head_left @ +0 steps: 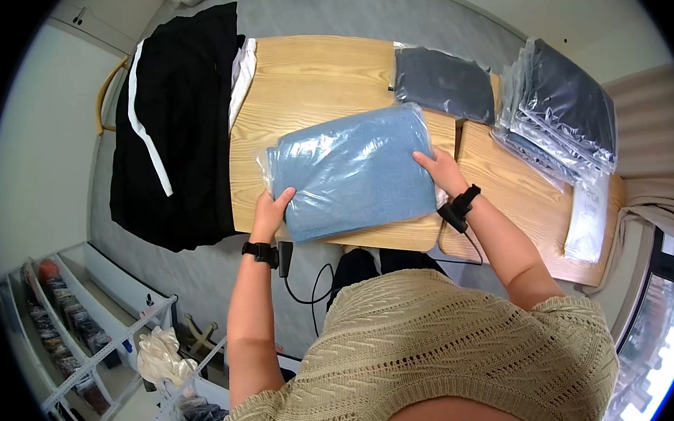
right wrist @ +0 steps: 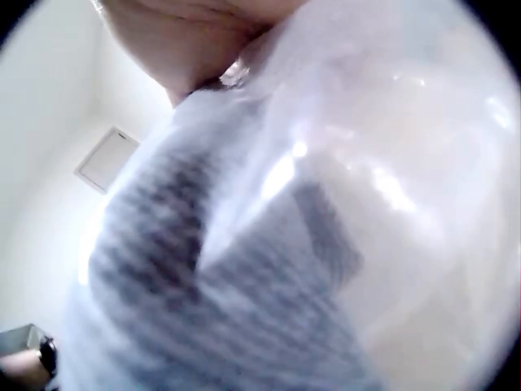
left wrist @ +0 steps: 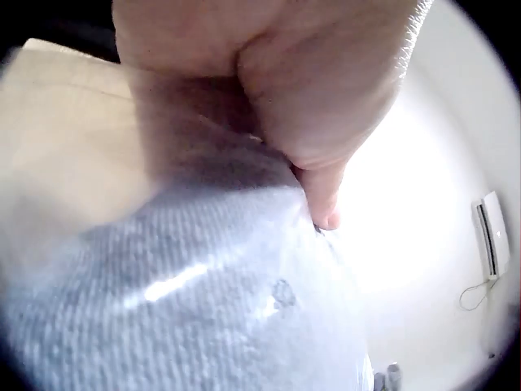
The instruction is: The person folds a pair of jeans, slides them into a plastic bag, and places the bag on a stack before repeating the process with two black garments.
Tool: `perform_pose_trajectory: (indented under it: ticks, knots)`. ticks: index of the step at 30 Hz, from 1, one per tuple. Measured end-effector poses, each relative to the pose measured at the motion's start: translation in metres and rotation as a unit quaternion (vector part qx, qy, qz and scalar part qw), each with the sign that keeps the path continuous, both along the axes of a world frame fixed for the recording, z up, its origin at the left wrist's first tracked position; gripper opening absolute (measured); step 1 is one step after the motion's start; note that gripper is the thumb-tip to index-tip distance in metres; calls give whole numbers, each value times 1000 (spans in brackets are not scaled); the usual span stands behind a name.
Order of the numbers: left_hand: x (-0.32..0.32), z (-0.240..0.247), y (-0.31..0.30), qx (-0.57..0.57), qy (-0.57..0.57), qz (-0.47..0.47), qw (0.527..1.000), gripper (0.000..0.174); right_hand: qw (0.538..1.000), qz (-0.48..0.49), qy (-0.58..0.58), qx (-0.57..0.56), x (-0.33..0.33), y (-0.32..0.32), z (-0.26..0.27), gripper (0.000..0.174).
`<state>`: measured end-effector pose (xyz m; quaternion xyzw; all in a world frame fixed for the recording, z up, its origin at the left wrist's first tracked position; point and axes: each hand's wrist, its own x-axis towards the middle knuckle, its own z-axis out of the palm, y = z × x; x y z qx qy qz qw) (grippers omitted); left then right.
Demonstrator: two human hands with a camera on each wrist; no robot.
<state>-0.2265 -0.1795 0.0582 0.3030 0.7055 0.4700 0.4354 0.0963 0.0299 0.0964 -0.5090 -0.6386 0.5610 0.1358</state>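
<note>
A folded blue garment in a clear plastic bag (head_left: 354,175) spans the space between both hands, over the wooden table in the head view. The left hand (head_left: 272,212) grips its left edge, thumb on top and fingers hidden beneath. On the opposite edge, the right hand (head_left: 444,171) holds the bag the same way, its thumb lying over the plastic. In the left wrist view the ribbed blue cloth (left wrist: 163,309) shows through the shiny film just below the hand. Loose, crinkled plastic (right wrist: 423,195) stands out beside the folded cloth in the right wrist view.
Black clothing (head_left: 186,135) with a white strip drapes over the left end of the wooden table (head_left: 321,72). A dark bagged garment (head_left: 443,82) lies at the back right, next to a stack of bagged garments (head_left: 566,111). White shelving (head_left: 114,355) stands lower left.
</note>
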Motion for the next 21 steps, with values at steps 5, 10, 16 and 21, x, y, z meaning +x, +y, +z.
perform_pose_trajectory:
  ticks: [5,10,16,21]
  knots:
    - [32,-77,-13,-136,27,49,989,56,995,-7,-86,-54,25,-11,-83,75]
    - [32,-64,-46,-140,3,21,990,52,992,110,-1,63,55,-52,-58,112]
    - [46,-66,-69,-156,-59,-28,986,42,948,168,-157,221,68,-76,-80,104]
    - [48,-95,-74,-163,64,-30,984,44,960,112,-168,196,72,-76,-90,96]
